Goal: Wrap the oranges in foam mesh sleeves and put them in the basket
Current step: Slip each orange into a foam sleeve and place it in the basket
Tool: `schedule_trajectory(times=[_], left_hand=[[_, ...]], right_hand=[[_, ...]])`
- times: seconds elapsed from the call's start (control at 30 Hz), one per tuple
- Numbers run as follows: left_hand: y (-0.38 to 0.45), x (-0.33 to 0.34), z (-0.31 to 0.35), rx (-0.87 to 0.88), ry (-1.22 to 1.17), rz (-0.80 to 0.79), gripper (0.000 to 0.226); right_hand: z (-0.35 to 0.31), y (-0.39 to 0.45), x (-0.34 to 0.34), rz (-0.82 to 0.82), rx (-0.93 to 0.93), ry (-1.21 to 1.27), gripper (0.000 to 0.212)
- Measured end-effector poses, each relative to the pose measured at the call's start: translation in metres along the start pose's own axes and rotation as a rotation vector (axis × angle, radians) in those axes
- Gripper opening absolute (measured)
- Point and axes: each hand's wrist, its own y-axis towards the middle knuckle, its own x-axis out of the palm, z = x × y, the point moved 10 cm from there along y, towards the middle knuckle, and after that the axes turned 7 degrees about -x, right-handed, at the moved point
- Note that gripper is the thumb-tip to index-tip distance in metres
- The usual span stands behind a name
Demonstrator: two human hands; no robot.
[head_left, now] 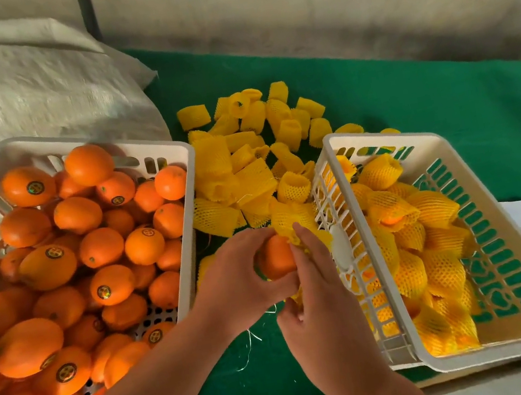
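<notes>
- Oranges: one bare orange [276,257] sits between the two hands, low over the green worktop [442,88] in the gap between the two white baskets.
- Left hand [242,280] curls round the orange from its near and left side, fingers clamped on the fruit.
- Right hand [317,288] is on the orange's right side, fingers extended along a yellow foam mesh sleeve [295,222] whose mouth meets the fruit; the thumb appears to pinch the sleeve's lower edge, though that part is half hidden.
- Step in hand, as judged: pulling the sleeve over the orange; the fruit is mostly uncovered.
- Next move likely calls for stretching the mesh wider and drawing it toward the left hand until the fruit is covered, then carrying it right into the basket of wrapped oranges [509,352], just beyond the right hand.
- Left of the left hand, the basket of unwrapped oranges [174,150] is full; loose sleeves [244,151] lie ahead of both hands.
</notes>
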Motion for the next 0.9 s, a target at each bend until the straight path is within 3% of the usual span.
schedule_trajectory(times=[0.07,0.2,0.27,0.37,0.4,0.47,0.6,0.7,0.9], left_hand=[[0.0,-0.009,0.004,0.051,0.045,0.088,0.07],[0.0,-0.019,0.006,0.038,-0.123,0.134,0.062],[-0.003,-0.021,0.009,0.072,-0.118,0.153,0.06],[-0.005,-0.019,0.014,0.089,-0.09,0.132,0.071],[-0.005,-0.019,0.015,0.088,-0.089,0.125,0.074],[-0.005,-0.017,0.017,0.107,-0.083,0.108,0.074],[-0.009,-0.011,0.019,0.137,-0.067,0.085,0.072],[-0.009,-0.012,0.021,0.141,-0.048,0.093,0.072],[-0.011,-0.011,0.024,0.155,0.039,0.107,0.071]], right_hand=[[-0.009,0.001,-0.005,0.027,-0.008,-0.036,0.089],[-0.032,-0.005,0.002,0.023,-0.135,-0.108,0.087],[-0.038,-0.009,-0.002,0.053,-0.188,-0.068,0.075],[-0.027,-0.012,-0.037,0.255,-0.152,0.116,0.052],[-0.015,-0.011,-0.049,0.328,-0.091,0.168,0.054],[0.014,-0.006,-0.062,0.39,0.067,0.249,0.078],[0.041,0.015,-0.042,0.139,0.218,0.406,0.126],[0.039,0.018,-0.029,0.065,0.212,0.377,0.131],[0.031,0.017,-0.017,0.168,0.253,0.363,0.127]])
